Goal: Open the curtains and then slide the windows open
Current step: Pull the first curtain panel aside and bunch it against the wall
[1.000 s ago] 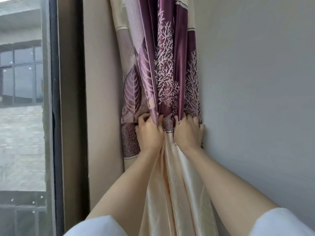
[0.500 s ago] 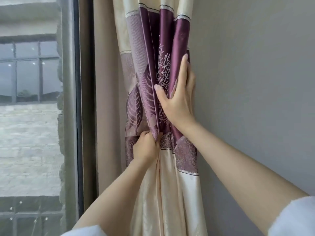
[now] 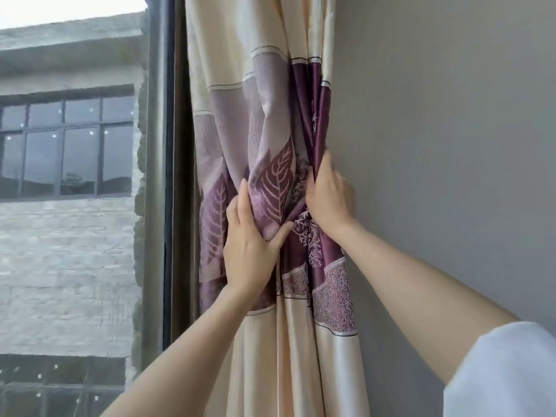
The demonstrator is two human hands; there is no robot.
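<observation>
A cream and purple curtain (image 3: 264, 94) with leaf and branch patterns hangs bunched in folds between the window and the right wall. My left hand (image 3: 249, 245) grips a fold of its purple leaf band from the left, thumb pressed into the cloth. My right hand (image 3: 329, 197) holds the folds on the right side, close against the wall. The window glass (image 3: 69, 206) on the left is uncovered, with its dark frame (image 3: 168, 176) just left of the curtain.
A plain grey wall (image 3: 451, 145) fills the right side, touching the curtain's edge. Through the glass I see a brick building with a gridded window (image 3: 66, 145). My white sleeve (image 3: 505, 377) shows at the lower right.
My right hand came down from the upper purple folds to grip the curtain beside the wall. My left hand shifted up and took a wider fold. The view moved right and up.
</observation>
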